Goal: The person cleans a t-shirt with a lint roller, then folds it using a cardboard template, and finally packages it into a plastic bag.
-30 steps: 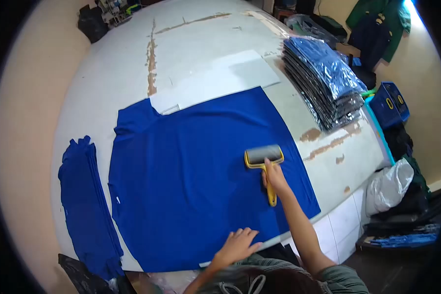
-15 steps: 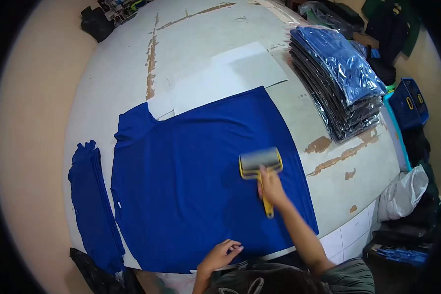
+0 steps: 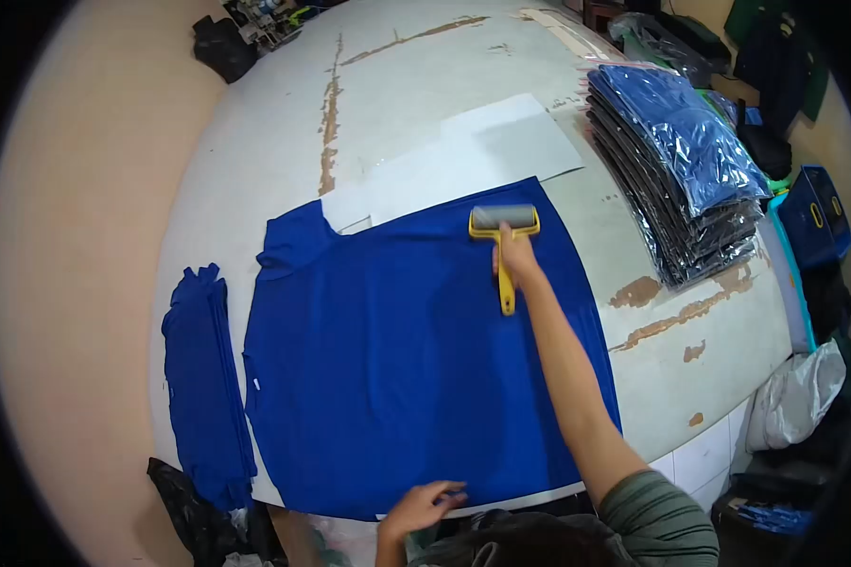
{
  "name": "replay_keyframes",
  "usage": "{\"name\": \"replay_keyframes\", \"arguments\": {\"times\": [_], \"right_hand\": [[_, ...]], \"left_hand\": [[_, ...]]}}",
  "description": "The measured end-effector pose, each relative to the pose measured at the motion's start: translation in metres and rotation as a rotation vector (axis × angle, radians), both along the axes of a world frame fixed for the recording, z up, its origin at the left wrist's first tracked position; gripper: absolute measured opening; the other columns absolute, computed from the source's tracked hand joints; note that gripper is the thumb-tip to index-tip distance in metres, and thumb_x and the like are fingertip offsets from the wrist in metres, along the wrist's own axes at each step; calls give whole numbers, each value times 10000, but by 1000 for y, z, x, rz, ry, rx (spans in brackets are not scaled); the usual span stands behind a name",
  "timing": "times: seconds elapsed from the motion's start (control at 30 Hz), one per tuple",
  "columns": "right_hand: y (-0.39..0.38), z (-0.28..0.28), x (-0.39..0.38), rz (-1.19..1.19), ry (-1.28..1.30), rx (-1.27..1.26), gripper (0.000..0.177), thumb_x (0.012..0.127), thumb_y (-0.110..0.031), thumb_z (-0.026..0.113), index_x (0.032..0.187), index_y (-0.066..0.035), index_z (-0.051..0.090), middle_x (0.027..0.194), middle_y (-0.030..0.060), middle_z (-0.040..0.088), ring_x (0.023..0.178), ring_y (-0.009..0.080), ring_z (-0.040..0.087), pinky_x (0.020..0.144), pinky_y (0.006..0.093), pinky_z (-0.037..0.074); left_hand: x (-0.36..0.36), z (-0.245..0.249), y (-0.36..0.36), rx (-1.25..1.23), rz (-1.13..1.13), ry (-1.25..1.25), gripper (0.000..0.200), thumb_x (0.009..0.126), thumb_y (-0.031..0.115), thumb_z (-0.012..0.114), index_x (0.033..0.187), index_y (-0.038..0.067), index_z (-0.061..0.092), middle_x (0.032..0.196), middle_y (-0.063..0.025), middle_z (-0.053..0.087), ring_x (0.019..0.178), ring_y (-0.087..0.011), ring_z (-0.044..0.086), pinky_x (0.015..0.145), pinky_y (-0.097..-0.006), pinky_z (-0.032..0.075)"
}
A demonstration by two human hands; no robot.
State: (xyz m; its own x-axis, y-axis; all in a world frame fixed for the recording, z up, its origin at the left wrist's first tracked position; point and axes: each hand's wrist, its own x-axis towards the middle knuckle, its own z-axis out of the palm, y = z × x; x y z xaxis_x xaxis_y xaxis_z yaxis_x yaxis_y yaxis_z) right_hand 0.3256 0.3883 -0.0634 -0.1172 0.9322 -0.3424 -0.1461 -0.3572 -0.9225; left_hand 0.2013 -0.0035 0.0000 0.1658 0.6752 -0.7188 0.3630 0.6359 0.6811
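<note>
A blue T-shirt (image 3: pixel 397 359) lies spread flat on the table, its sleeve (image 3: pixel 295 236) toward the upper left. My right hand (image 3: pixel 514 257) is closed around the yellow handle of a lint roller (image 3: pixel 504 220). The roller's grey cylinder rests on the shirt near its far edge. Low in the view, my left hand (image 3: pixel 427 506) is at the shirt's near edge, fingers loosely extended and holding nothing. To the left of the spread shirt is a folded stack of blue garments (image 3: pixel 203 387).
Plastic-wrapped garments (image 3: pixel 676 161) form a tall stack at the right of the worn table (image 3: pixel 255 142). White sheets (image 3: pixel 520 137) lie beyond the shirt. A blue basket (image 3: pixel 816 217) and a silvery plastic bag (image 3: pixel 794 397) are off the right edge; a wall runs along the left.
My right hand has pushed the lint roller away from me, from the shirt's middle right to near its far edge. My left hand stays by the near edge. The whole view has shifted slightly.
</note>
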Motion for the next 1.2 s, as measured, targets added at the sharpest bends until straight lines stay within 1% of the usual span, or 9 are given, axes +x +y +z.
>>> {"name": "replay_keyframes", "arguments": {"times": [0.1,0.2,0.27,0.37,0.47,0.7,0.9,1.0,1.2], "right_hand": [[46,1,-16,-110,7,-98,393,876,-367,406,673,-33,450,528,67,461,383,163,444,357,297,387],[22,3,3,40,-98,106,449,882,-389,375,619,-34,456,456,53,432,344,163,430,343,291,374],[-65,22,26,201,-196,307,499,892,-405,342,555,-50,440,410,39,419,308,155,407,323,285,353],[-222,41,53,410,-189,124,431,895,-418,347,648,-76,431,443,26,427,342,117,426,335,251,353],[-342,56,62,326,-167,-266,400,888,-388,391,652,-69,440,489,33,458,393,119,456,376,240,371],[-454,39,40,188,174,-289,277,894,-310,409,811,-49,449,625,50,509,502,133,507,449,248,416],[-453,40,28,53,196,-264,269,902,-305,361,949,-53,443,684,40,489,515,137,489,439,256,408],[-415,35,13,30,135,-224,272,903,-314,356,928,-58,444,658,34,473,496,126,469,430,249,405],[-267,23,-33,-49,-35,-2,308,910,-343,326,855,-59,433,576,17,424,383,105,400,358,231,360]], "left_hand": [[13,-22,-16,212,-290,113,349,833,303,529,1063,42,552,1099,-121,506,951,-226,502,794,-309,401],[18,-18,-19,285,-464,151,422,828,350,521,1113,38,512,1150,-126,446,1030,-249,440,852,-334,366],[16,-9,-13,218,-520,112,495,824,404,505,1152,34,472,1183,-128,390,1085,-276,378,896,-358,329],[5,-5,-26,412,-537,90,503,813,407,506,1151,37,458,1181,-133,393,1039,-290,410,878,-359,348],[-3,-7,-42,553,-556,46,511,806,410,505,1148,34,451,1180,-136,395,1020,-298,423,871,-360,356],[-44,-14,-82,895,-600,178,432,811,357,508,1087,27,473,1120,-144,437,993,-296,445,834,-358,374],[-165,-38,-178,466,-412,-91,188,831,231,485,850,50,533,782,-85,543,656,-243,539,550,-322,407],[-227,-42,-231,100,-78,24,189,832,234,484,854,52,532,784,-83,543,655,-239,538,549,-319,406],[-239,-64,-221,-164,518,257,191,834,239,482,862,56,530,789,-77,544,654,-230,536,547,-312,404]]}}
